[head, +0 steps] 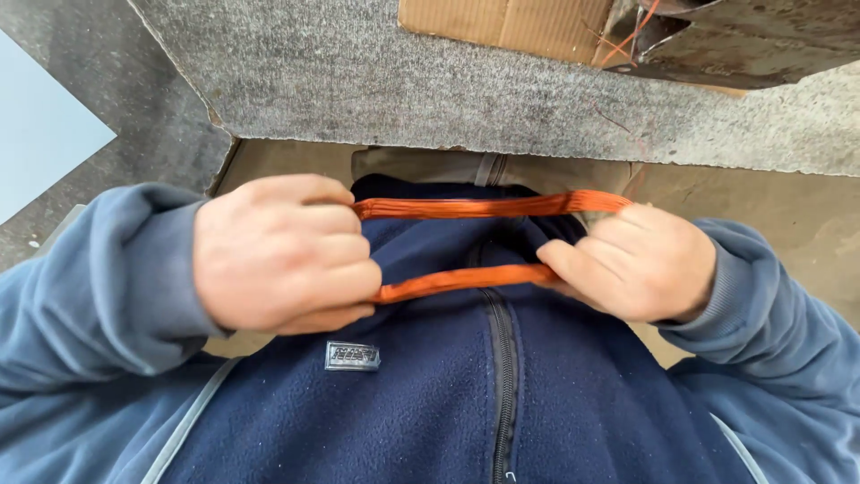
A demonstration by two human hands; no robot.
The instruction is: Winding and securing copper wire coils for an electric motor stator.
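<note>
Navy fleece jacket [430, 403] fills lower view, zipper down middle. Left hand [282, 254] fisted around orange strap loop [466, 208]; right hand [640, 263] pinches opposite end. Strap stretched taut between hands, chest height. Grey carpeted board [403, 81] and cardboard [506, 25] beyond.

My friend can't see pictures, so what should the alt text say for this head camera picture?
Two bare hands, the left hand and right hand, pull an orange band tight between them as two strands in front of a navy fleece jacket. Above them is a grey carpeted surface with a piece of cardboard on it.
</note>
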